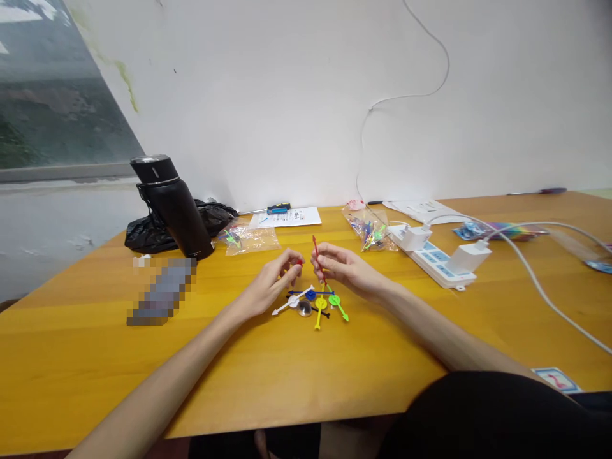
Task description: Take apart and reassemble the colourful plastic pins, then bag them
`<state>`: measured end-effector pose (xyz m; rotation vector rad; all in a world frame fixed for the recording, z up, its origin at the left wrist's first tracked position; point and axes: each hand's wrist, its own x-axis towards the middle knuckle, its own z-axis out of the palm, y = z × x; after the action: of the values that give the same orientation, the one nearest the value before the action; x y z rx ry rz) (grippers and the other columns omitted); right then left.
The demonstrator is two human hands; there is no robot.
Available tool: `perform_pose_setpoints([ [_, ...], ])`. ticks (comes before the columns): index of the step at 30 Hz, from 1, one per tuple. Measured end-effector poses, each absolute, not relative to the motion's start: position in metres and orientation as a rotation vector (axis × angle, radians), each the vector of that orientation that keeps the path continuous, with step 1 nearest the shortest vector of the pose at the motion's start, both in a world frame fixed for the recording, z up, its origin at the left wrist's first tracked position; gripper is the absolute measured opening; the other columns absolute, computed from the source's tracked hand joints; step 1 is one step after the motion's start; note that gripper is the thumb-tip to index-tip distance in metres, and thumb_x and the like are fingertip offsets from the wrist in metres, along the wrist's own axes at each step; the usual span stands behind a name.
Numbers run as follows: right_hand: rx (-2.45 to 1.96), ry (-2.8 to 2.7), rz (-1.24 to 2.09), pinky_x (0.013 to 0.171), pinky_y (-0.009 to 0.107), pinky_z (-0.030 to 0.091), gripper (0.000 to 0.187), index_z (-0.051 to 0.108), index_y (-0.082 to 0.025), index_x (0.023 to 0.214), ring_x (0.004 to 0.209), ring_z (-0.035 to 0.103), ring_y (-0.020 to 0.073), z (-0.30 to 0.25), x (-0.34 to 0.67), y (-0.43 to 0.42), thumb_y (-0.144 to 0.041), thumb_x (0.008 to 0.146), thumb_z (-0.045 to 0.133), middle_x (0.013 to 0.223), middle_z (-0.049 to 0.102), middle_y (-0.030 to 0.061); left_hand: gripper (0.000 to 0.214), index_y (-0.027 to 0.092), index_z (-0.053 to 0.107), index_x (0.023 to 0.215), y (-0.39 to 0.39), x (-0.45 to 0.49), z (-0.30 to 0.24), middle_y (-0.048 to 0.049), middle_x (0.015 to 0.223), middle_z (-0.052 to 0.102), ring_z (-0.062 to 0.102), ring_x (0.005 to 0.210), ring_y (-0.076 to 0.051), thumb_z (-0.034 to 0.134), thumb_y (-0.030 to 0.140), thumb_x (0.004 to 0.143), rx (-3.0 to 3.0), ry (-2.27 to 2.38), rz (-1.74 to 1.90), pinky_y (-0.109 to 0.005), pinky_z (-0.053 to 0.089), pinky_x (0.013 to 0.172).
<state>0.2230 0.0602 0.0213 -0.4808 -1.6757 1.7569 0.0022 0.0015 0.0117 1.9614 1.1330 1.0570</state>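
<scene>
You're at a wooden table (287, 382) against a white wall (287, 95), window (57, 95) at left; the left clear bag (262, 241) and right clear bag (354, 218) both hold small coloured pieces, black bag (138, 233) contents hidden. Your right hand (344, 266) pinches a red arrow (316, 245), tip up, near a white arrow (293, 301), blue arrow (310, 294), yellow arrow (320, 304) and green arrow (335, 300) lying on the table, while your left hand (275, 280) pinches a small red piece (299, 262)

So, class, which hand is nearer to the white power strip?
Right: the right hand is to the left of the power strip; the left hand is farther left.
</scene>
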Motion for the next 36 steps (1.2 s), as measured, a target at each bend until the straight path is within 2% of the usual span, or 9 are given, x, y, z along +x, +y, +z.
perform_pose_setpoints([
  [4, -0.618, -1.642, 1.491, 0.086, 0.033, 0.052, 0.032, 0.07, -0.022, 0.113, 0.083, 0.062, 0.014, 0.017, 0.225, 0.072, -0.041, 0.088, 0.074, 0.098, 0.068, 0.003, 0.028, 0.021, 0.055, 0.112, 0.006, 0.001, 0.006, -0.0021, 0.091, 0.061, 0.056, 0.075, -0.015, 0.047, 0.047, 0.102, 1.911, 1.173, 1.142, -0.029, 0.047, 0.071],
  [7, -0.777, -1.656, 1.181, 0.091, 0.038, 0.052, 0.031, 0.071, -0.02, 0.108, 0.092, 0.067, 0.0188, 0.006, 0.233, 0.092, -0.041, 0.084, 0.074, 0.101, 0.073, 0.006, 0.028, 0.022, 0.056, 0.113, 0.008, 0.0, 0.003, -0.0031, 0.095, 0.062, 0.058, 0.078, -0.015, 0.049, 0.047, 0.101, 1.901, 1.197, 1.161, -0.028, 0.048, 0.071],
  [10, -0.964, -1.733, 0.815, 0.09, 0.041, 0.053, 0.023, 0.072, -0.019, 0.098, 0.093, 0.069, 0.0222, -0.004, 0.248, 0.111, -0.039, 0.087, 0.07, 0.097, 0.075, 0.0074, 0.029, 0.022, 0.056, 0.112, 0.009, -0.001, 0.002, -0.0031, 0.095, 0.062, 0.059, 0.079, -0.016, 0.05, 0.048, 0.101, 1.901, 1.208, 1.159, -0.028, 0.049, 0.071],
  [14, -1.056, -1.895, 0.567, 0.085, 0.041, 0.054, 0.021, 0.074, -0.017, 0.098, 0.092, 0.068, 0.0232, -0.01, 0.262, 0.121, -0.032, 0.093, 0.06, 0.1, 0.074, 0.0104, 0.03, 0.021, 0.057, 0.112, 0.01, -0.002, 0.002, -0.0044, 0.098, 0.063, 0.059, 0.082, -0.016, 0.05, 0.048, 0.101, 1.905, 1.215, 1.151, -0.027, 0.049, 0.071],
  [18, -0.966, -2.008, 0.506, 0.088, 0.039, 0.055, 0.019, 0.073, -0.018, 0.102, 0.094, 0.069, 0.0219, -0.016, 0.259, 0.118, -0.022, 0.093, 0.056, 0.103, 0.074, 0.0091, 0.031, 0.021, 0.057, 0.113, 0.01, -0.002, 0.001, -0.0045, 0.1, 0.063, 0.059, 0.082, -0.016, 0.05, 0.049, 0.101, 1.899, 1.22, 1.151, -0.027, 0.049, 0.071],
  [24, -0.868, -2.16, 0.522, 0.084, 0.036, 0.058, 0.021, 0.073, -0.017, 0.093, 0.089, 0.07, 0.0209, -0.028, 0.248, 0.114, -0.013, 0.092, 0.053, 0.098, 0.071, 0.0088, 0.031, 0.021, 0.056, 0.113, 0.011, 0.002, -0.001, -0.0029, 0.095, 0.065, 0.059, 0.078, -0.015, 0.049, 0.05, 0.102, 1.925, 1.212, 1.132, -0.028, 0.048, 0.071],
  [29, -0.836, -2.289, 0.477, 0.102, 0.043, 0.053, 0.032, 0.074, -0.018, 0.109, 0.108, 0.069, 0.0242, -0.028, 0.247, 0.115, -0.008, 0.094, 0.048, 0.115, 0.073, 0.0112, 0.031, 0.022, 0.057, 0.112, 0.01, 0.004, -0.001, -0.0019, 0.094, 0.065, 0.059, 0.078, -0.015, 0.049, 0.05, 0.102, 1.948, 1.217, 1.104, -0.027, 0.047, 0.072],
  [33, -0.822, -2.358, 0.423, 0.116, 0.048, 0.042, 0.041, 0.065, -0.018, 0.129, 0.129, 0.058, 0.0263, -0.028, 0.248, 0.112, -0.007, 0.094, 0.048, 0.135, 0.065, 0.0121, 0.032, 0.021, 0.057, 0.113, 0.009, 0.005, -0.001, -0.0024, 0.095, 0.066, 0.059, 0.079, -0.015, 0.049, 0.05, 0.102, 1.954, 1.223, 1.103, -0.027, 0.047, 0.071],
  [36, -0.84, -2.333, 0.342, 0.116, 0.051, 0.04, 0.037, 0.065, -0.019, 0.124, 0.131, 0.054, 0.0274, -0.029, 0.248, 0.11, -0.008, 0.092, 0.05, 0.134, 0.063, 0.0124, 0.032, 0.021, 0.057, 0.113, 0.009, 0.005, -0.001, -0.0021, 0.094, 0.066, 0.059, 0.079, -0.015, 0.049, 0.05, 0.102, 1.953, 1.224, 1.102, -0.027, 0.047, 0.071],
])
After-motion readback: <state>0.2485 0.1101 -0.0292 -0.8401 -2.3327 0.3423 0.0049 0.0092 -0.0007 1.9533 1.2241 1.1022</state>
